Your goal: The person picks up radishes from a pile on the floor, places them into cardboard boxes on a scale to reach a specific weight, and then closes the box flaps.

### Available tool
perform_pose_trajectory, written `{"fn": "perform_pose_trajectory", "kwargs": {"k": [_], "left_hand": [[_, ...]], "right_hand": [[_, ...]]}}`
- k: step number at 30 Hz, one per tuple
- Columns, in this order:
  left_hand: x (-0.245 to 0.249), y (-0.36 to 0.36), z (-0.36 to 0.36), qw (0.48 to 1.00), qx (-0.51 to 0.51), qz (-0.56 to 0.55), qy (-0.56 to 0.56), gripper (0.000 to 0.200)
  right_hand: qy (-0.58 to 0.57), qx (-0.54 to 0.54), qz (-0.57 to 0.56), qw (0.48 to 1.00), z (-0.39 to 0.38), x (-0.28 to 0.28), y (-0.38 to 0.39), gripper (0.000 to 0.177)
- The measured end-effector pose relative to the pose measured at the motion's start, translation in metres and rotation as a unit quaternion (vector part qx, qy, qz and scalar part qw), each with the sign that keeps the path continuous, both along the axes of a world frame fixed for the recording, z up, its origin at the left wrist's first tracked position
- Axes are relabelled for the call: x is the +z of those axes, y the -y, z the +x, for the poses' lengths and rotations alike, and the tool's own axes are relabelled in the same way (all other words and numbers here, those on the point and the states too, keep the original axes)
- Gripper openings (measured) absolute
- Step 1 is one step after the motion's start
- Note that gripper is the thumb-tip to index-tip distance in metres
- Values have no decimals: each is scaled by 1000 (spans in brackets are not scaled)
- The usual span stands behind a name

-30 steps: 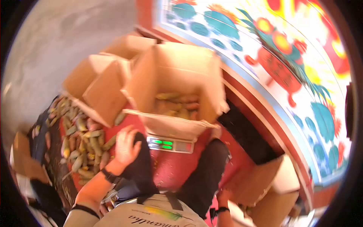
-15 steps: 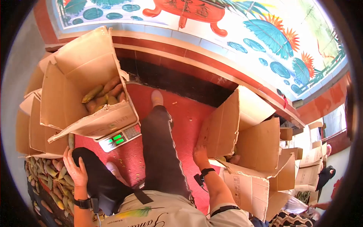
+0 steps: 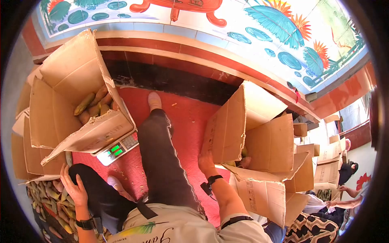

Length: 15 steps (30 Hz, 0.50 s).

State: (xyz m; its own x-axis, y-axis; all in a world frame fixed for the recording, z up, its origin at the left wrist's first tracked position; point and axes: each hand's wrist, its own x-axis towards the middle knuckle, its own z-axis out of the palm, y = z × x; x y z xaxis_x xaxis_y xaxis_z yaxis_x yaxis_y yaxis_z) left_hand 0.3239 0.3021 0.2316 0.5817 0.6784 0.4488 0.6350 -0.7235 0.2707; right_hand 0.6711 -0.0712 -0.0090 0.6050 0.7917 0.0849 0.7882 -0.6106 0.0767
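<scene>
My left hand (image 3: 75, 188) rests by my bent left knee, fingers spread, holding nothing. Just beyond it, an open cardboard box (image 3: 52, 111) sits tilted on a digital scale (image 3: 108, 157) with lit green digits. Several long reddish and greenish-brown tubers (image 3: 94, 106), like sweet potatoes, lie inside. My right hand (image 3: 206, 164) is at the lower near corner of another open cardboard box (image 3: 224, 129), its fingers bent against the cardboard and the tips partly hidden. A few tubers (image 3: 244, 162) show at the bottom of this box.
A heap of tubers (image 3: 54, 202) lies at lower left. More cardboard boxes (image 3: 261, 198) crowd the right side. A person's arm (image 3: 344, 202) reaches in at far right. Red matting (image 3: 186, 121) covers the floor before a painted tile wall (image 3: 190, 34).
The view has shifted, so the boxes and scale appear further left. Both hands keep nearly the same places against the knee and box. More of the other person shows at right.
</scene>
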Motion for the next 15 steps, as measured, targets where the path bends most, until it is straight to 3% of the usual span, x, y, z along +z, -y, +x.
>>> {"fn": "perform_pose_trajectory", "kwargs": {"k": [5, 8, 11, 13, 15], "left_hand": [[-1, 0, -2, 1000, 4, 3, 9, 37], [-3, 0, -3, 1000, 10, -4, 19, 37], [-1, 1, -1, 1000, 10, -3, 26, 37], [-1, 2, 0, 1000, 8, -2, 30, 39], [1, 3, 1, 999, 10, -23, 47, 40]], "right_hand": [[36, 13, -32, 999, -1, 8, -5, 14], [-3, 0, -33, 999, -3, 22, -9, 13], [-68, -39, -37, 996, 1, 35, -22, 12], [-250, -166, -19, 954, 10, 53, -34, 13], [-227, -142, 11, 963, 17, 60, -43, 13]]}}
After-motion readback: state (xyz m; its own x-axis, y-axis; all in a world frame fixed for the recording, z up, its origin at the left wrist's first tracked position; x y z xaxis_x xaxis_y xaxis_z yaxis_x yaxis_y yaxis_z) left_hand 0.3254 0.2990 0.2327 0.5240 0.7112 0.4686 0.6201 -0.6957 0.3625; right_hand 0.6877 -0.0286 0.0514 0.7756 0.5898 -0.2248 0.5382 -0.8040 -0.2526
